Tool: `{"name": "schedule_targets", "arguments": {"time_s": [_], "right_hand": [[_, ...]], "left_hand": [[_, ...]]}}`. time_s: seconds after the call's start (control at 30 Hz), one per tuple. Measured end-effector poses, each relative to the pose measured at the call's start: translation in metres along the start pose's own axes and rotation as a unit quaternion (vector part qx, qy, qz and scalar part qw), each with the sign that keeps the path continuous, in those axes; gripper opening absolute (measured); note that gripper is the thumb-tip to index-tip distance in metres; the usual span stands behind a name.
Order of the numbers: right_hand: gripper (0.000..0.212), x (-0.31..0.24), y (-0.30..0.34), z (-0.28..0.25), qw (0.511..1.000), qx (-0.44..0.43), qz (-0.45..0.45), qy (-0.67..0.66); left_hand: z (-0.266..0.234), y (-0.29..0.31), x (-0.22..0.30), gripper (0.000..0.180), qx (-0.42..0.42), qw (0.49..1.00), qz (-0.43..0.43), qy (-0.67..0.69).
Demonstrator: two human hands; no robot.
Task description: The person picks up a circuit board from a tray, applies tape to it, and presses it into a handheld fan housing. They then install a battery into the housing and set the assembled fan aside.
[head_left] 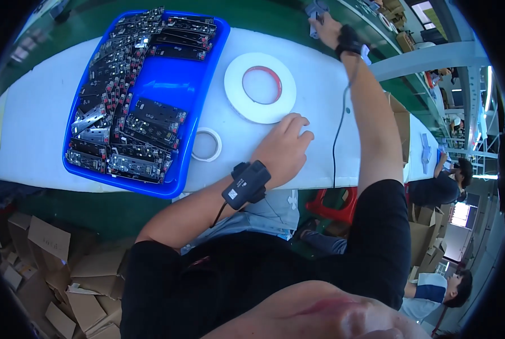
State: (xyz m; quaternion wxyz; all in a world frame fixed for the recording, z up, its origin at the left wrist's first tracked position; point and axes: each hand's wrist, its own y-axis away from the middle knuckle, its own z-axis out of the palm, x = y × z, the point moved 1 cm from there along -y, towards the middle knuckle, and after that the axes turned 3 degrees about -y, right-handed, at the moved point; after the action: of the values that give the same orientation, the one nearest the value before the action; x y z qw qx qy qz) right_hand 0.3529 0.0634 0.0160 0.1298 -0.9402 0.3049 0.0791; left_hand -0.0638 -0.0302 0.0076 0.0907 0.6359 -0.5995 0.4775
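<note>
My left hand [283, 151] rests on the white tabletop [320, 152], fingers loosely curled and apart, with nothing visible in it. Just beyond its fingertips lies a large roll of white tape [235, 85] with a red-edged core. A smaller white tape roll [215, 148] sits between that wrist and a blue tray [191, 164]. The tray holds many black circuit boards [136, 161] with red and silver parts. At the far right my right arm is stretched out, and my right hand [328, 31] has its fingers closed on a small grey part [315, 12], whose exact kind I cannot make out.
Green surface [275, 17] runs behind the white top. A pale metal beam [427, 59] crosses at the right. Cardboard boxes [88, 271] lie at lower left, and a red stool [337, 206] stands below the table edge. Two people [436, 189] are at the right. Cables trail from both wrist devices.
</note>
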Motion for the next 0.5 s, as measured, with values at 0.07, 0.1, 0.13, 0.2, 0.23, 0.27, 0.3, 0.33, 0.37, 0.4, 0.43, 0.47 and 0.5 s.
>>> {"name": "schedule_targets", "arguments": {"time_s": [0.07, 0.1, 0.13, 0.2, 0.23, 0.27, 0.3, 0.33, 0.37, 0.4, 0.43, 0.47, 0.5], "right_hand": [[0.048, 0.004, 0.007, -0.014, 0.998, -0.027, -0.049, 0.025], [0.045, 0.012, 0.012, -0.025, 0.994, -0.010, -0.080, 0.073], [0.045, 0.036, 0.020, -0.035, 0.978, -0.021, -0.058, 0.201], [0.044, 0.070, 0.035, -0.042, 0.944, -0.032, -0.031, 0.326], [0.046, 0.082, 0.042, -0.045, 0.955, -0.042, 0.001, 0.294], [0.048, 0.093, 0.048, -0.048, 0.964, -0.051, 0.034, 0.260], [0.051, 0.094, 0.052, -0.049, 0.971, -0.060, 0.063, 0.222], [0.051, 0.094, 0.052, -0.054, 0.971, -0.057, 0.063, 0.223], [0.052, 0.077, 0.052, -0.055, 0.961, -0.068, 0.041, 0.264], [0.053, 0.061, 0.051, -0.059, 0.949, -0.079, 0.020, 0.306], [0.054, 0.045, 0.052, -0.065, 0.934, -0.089, -0.001, 0.347], [0.054, 0.038, 0.053, -0.076, 0.934, -0.087, -0.003, 0.347], [0.051, 0.030, 0.055, -0.087, 0.968, -0.029, 0.003, 0.249]], "left_hand": [[0.001, 0.000, 0.001, 0.029, -0.007, 1.000, 0.005, -0.029], [0.000, 0.001, 0.001, 0.028, -0.010, 0.999, 0.008, -0.043], [0.001, 0.000, 0.002, 0.028, -0.011, 0.999, 0.012, -0.039], [0.004, -0.003, 0.003, 0.027, -0.005, 0.999, 0.021, -0.026], [0.005, -0.004, 0.004, 0.026, 0.001, 0.999, 0.026, -0.020], [0.006, -0.005, 0.005, 0.026, 0.002, 0.999, 0.030, -0.018], [0.007, -0.005, 0.002, 0.025, 0.005, 0.999, 0.032, -0.014], [0.009, -0.005, 0.000, 0.025, 0.009, 0.999, 0.035, -0.010], [0.007, -0.002, -0.002, 0.024, 0.013, 0.999, 0.031, -0.011], [0.005, 0.001, -0.004, 0.024, 0.015, 0.999, 0.027, -0.016], [0.003, 0.002, -0.005, 0.023, 0.021, 0.999, 0.025, -0.007], [0.003, 0.001, -0.004, 0.022, 0.027, 0.999, 0.028, 0.007], [0.004, 0.001, -0.003, 0.021, 0.034, 0.999, 0.031, 0.021]]}}
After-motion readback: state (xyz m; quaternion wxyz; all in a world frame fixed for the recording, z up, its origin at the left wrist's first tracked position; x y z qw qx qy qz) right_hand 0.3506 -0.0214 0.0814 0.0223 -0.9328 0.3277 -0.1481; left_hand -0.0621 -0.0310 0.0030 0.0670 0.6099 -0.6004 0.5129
